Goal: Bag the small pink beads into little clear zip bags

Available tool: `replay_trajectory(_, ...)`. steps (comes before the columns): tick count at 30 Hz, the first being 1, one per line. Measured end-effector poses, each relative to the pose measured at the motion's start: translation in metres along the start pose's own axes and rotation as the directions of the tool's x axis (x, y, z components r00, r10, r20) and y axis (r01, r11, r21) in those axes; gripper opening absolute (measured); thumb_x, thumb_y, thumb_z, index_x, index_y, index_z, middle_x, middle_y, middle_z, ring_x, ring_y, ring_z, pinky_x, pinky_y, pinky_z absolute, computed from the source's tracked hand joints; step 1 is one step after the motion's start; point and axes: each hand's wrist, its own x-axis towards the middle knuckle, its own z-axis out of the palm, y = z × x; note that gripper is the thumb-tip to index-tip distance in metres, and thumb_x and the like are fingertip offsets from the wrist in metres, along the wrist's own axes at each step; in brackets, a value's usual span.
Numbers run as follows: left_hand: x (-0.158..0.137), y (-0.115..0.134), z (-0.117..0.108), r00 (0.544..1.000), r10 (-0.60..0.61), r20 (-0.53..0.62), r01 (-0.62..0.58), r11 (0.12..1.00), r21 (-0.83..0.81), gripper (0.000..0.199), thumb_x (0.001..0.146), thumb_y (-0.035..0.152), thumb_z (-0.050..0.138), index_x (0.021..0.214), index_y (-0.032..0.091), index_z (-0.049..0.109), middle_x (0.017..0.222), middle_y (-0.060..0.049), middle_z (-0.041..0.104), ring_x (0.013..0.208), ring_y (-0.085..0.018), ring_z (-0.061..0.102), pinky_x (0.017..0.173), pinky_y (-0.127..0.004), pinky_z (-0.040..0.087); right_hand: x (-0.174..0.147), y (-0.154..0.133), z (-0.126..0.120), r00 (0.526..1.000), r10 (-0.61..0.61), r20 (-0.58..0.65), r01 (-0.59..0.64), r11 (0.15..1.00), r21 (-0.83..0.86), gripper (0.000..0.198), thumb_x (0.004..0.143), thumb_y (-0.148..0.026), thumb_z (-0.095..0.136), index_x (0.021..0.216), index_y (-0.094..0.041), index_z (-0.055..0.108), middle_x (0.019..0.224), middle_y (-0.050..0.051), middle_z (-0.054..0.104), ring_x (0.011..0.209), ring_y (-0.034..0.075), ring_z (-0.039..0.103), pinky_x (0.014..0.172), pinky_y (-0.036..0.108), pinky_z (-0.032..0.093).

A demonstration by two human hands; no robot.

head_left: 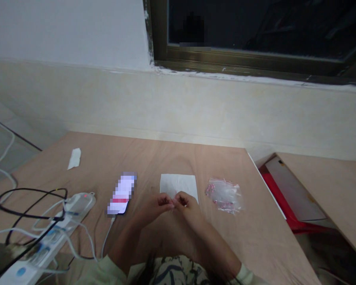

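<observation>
While the left hand [163,202] and right hand [186,202] meet with fingertips nearly together, both are closed in a pinch on a tiny pinkish item [174,201], its shape too small to tell. It is at the near side of a white rectangular paper sheet [178,182] on the light-brown wooden bench [249,237]. Clear plastic bags with small pink pieces [225,194] lie right of the sheet; a lit, cabled phone [121,194] lies left.

Tiny pink item [174,200], mostly hidden, exact shape unclear; pinched btwn L hand [164,201] & R hand [186,202].
</observation>
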Motion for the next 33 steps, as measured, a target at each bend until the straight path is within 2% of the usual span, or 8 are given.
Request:
replay_trajectory(6, 0.005, 0.006, -0.014, 0.994, 0.014, -0.111, -0.019, 0.999, -0.04, 0.017, 0.071, 0.029, 0.05, 0.062, 0.014, 0.052, 0.058, 0.002, 0.05, 0.058, -0.011, 0.049, 0.056, -0.022, 0.04, 0.008, 0.003, -0.012, 0.998, 0.063, -0.019, -0.06, 0.994, 0.096, 0.018, 0.067, -0.028, 0.05, 0.053, -0.017, 0.046, 0.05, -0.004, 0.044, 0.051, 0.01, 0.041, 0.05, 0.022, 0.031)
replay_trajectory(11, 0.005, 0.013, -0.008, 0.969, 0.051, -0.241, -0.032, 0.996, 0.083, 0.012, 0.07, 0.024, 0.049, 0.062, 0.016, 0.049, 0.059, 0.003, 0.049, 0.059, -0.011, 0.048, 0.055, -0.022, 0.04, 0.008, 0.009, -0.007, 0.987, 0.066, -0.147, -0.073, 0.996, -0.044, 0.016, 0.067, -0.026, 0.048, 0.053, -0.018, 0.046, 0.049, -0.003, 0.045, 0.05, 0.011, 0.041, 0.048, 0.022, 0.031)
replay_trajectory(13, 0.003, 0.018, 0.003, 0.967, 0.098, -0.234, -0.05, 0.978, 0.203, 0.01, 0.069, 0.022, 0.048, 0.061, 0.016, 0.05, 0.059, 0.002, 0.05, 0.06, -0.011, 0.047, 0.057, -0.022, 0.039, 0.008, 0.012, 0.0, 0.985, 0.055, -0.166, -0.063, 0.997, -0.043, 0.006, 0.065, -0.024, 0.048, 0.062, -0.019, 0.05, 0.055, -0.002, 0.05, 0.052, 0.011, 0.044, 0.048, 0.022, 0.033)
replay_trajectory(16, -0.002, 0.021, 0.012, 0.979, 0.139, -0.149, -0.094, 0.958, 0.272, 0.012, 0.07, 0.023, 0.048, 0.061, 0.017, 0.05, 0.061, 0.001, 0.052, 0.061, -0.012, 0.048, 0.06, -0.023, 0.039, 0.008, 0.02, 0.007, 0.991, 0.091, -0.1, -0.081, 0.992, 0.098, 0.012, 0.063, -0.019, 0.045, 0.073, -0.019, 0.052, 0.057, -0.003, 0.051, 0.051, 0.011, 0.045, 0.047, 0.022, 0.034)
replay_trajectory(19, -0.004, 0.011, 0.007, 0.98, 0.097, -0.174, -0.058, 0.975, 0.216, 0.013, 0.073, 0.029, 0.047, 0.071, 0.017, 0.052, 0.069, 0.0, 0.055, 0.067, -0.013, 0.051, 0.063, -0.024, 0.041, 0.01, 0.025, 0.002, 0.987, 0.118, -0.105, -0.09, 0.967, 0.237, 0.013, 0.063, -0.02, 0.041, 0.069, -0.018, 0.053, 0.054, -0.003, 0.051, 0.048, 0.01, 0.043, 0.045, 0.022, 0.033)
replay_trajectory(22, -0.001, -0.006, -0.004, 0.944, -0.025, -0.329, 0.053, 0.996, 0.078, 0.025, 0.074, 0.037, 0.043, 0.087, 0.016, 0.049, 0.078, -0.002, 0.055, 0.07, -0.014, 0.054, 0.062, -0.026, 0.043, 0.013, 0.022, -0.009, 0.992, 0.109, -0.069, -0.082, 0.943, 0.322, 0.014, 0.059, -0.019, 0.046, 0.068, -0.017, 0.056, 0.058, -0.001, 0.055, 0.051, 0.01, 0.045, 0.045, 0.021, 0.032)
replay_trajectory(28, 0.009, -0.027, -0.014, 0.979, -0.14, -0.148, 0.124, 0.986, -0.114, 0.035, 0.07, 0.049, 0.047, 0.067, 0.014, 0.05, 0.058, 0.003, 0.05, 0.051, -0.01, 0.05, 0.05, -0.024, 0.043, 0.024, 0.025, -0.015, 0.988, 0.152, 0.027, -0.15, 0.896, 0.417, 0.017, 0.059, -0.024, 0.051, 0.074, -0.016, 0.056, 0.057, -0.002, 0.056, 0.041, 0.007, 0.04, 0.039, 0.02, 0.03)
replay_trajectory(33, 0.014, -0.036, -0.024, 0.968, -0.141, -0.209, 0.113, 0.984, -0.14, 0.031, 0.065, 0.044, 0.056, 0.066, 0.014, 0.052, 0.055, 0.004, 0.051, 0.048, -0.009, 0.049, 0.05, -0.023, 0.041, 0.036, 0.056, -0.011, 0.967, 0.244, -0.076, -0.189, 0.884, 0.428, 0.026, 0.06, -0.034, 0.055, 0.078, -0.019, 0.043, 0.056, -0.004, 0.055, 0.035, 0.007, 0.04, 0.036, 0.021, 0.033)
